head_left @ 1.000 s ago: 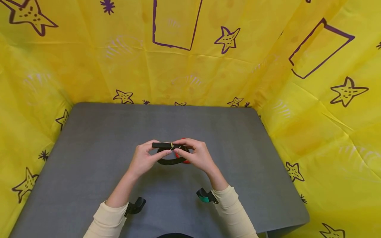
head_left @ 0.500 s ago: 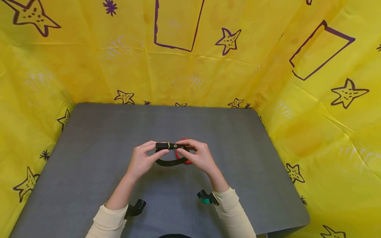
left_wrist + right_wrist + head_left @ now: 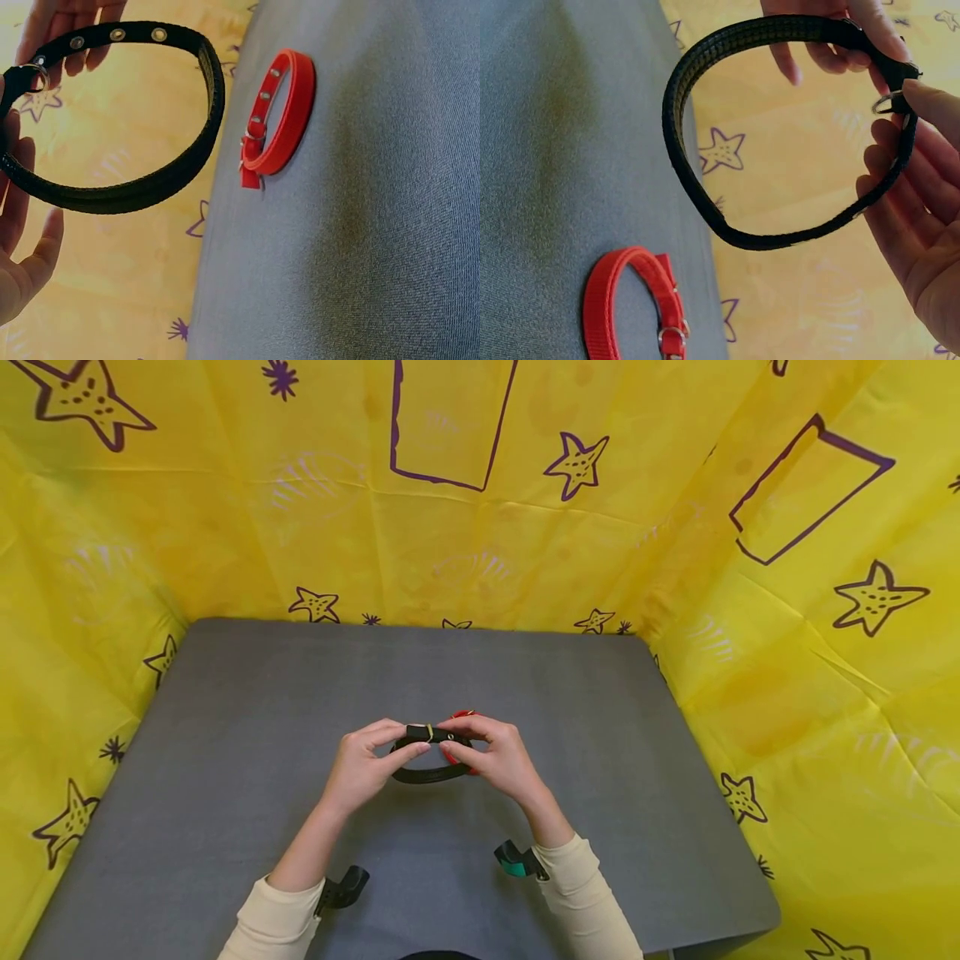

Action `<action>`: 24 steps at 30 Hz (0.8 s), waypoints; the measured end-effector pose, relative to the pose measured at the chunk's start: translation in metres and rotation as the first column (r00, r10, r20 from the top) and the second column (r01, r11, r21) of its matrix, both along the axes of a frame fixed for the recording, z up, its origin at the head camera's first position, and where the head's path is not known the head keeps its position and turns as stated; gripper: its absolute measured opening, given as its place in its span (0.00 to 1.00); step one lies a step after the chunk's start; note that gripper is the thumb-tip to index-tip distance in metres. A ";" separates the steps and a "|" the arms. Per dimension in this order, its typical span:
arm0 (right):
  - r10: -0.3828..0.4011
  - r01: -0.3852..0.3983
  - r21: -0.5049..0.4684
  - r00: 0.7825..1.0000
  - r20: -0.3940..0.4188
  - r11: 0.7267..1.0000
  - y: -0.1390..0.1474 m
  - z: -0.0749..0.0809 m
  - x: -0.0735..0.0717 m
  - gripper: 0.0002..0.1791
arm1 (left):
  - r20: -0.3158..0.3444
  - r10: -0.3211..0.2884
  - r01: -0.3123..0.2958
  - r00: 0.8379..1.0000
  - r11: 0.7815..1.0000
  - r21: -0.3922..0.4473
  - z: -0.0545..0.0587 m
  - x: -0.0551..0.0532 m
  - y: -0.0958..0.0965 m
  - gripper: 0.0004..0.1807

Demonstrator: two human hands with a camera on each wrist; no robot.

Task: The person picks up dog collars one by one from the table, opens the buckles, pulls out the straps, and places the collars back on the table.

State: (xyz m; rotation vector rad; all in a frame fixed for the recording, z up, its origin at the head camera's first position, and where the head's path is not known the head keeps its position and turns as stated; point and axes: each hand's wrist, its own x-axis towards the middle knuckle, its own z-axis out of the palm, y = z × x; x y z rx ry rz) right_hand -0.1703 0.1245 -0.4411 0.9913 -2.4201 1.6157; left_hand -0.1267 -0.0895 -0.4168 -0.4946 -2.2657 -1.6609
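A black collar (image 3: 431, 774) is held by both hands above the table, its strap closed into a loop. My left hand (image 3: 363, 766) pinches it on the left of the gold-coloured buckle (image 3: 430, 732), thumb below and fingers above. From the other side, my right hand (image 3: 497, 752) pinches the strap close to the buckle. Metal eyelets (image 3: 118, 34) line the strap in the left wrist view, and a metal ring (image 3: 885, 103) hangs by the right thumb. A red collar (image 3: 298, 105), buckled into a loop, lies on the table, partly hidden behind my right hand in the head view.
The grey table (image 3: 300, 677) stands against yellow cloth walls (image 3: 247, 527) with starfish drawings. Dark wrist mounts (image 3: 345, 887) stick out inward from the cream sleeves (image 3: 281, 918).
The black strap end left of the buckle looks shorter and has shifted right. Both hands keep their pinch on the black collar and have moved only slightly.
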 end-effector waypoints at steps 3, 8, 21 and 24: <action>0.009 -0.009 -0.006 1.000 -0.014 1.000 0.001 -0.001 -0.001 0.12 | 0.004 0.010 -0.010 1.000 1.000 -0.003 -0.001 0.000 0.000 0.10; -0.003 0.002 -0.002 1.000 -0.023 1.000 0.001 -0.002 -0.003 0.12 | 0.029 0.030 -0.030 0.999 0.999 -0.015 0.000 0.000 0.000 0.12; -0.077 0.077 0.020 0.997 0.016 0.997 0.004 -0.006 -0.003 0.15 | 0.040 0.076 -0.074 0.996 0.996 -0.045 0.002 0.000 -0.001 0.14; -0.097 0.096 0.025 0.995 0.032 0.995 0.005 -0.005 -0.003 0.14 | 0.045 0.079 -0.077 0.996 0.996 -0.045 0.002 -0.001 -0.002 0.14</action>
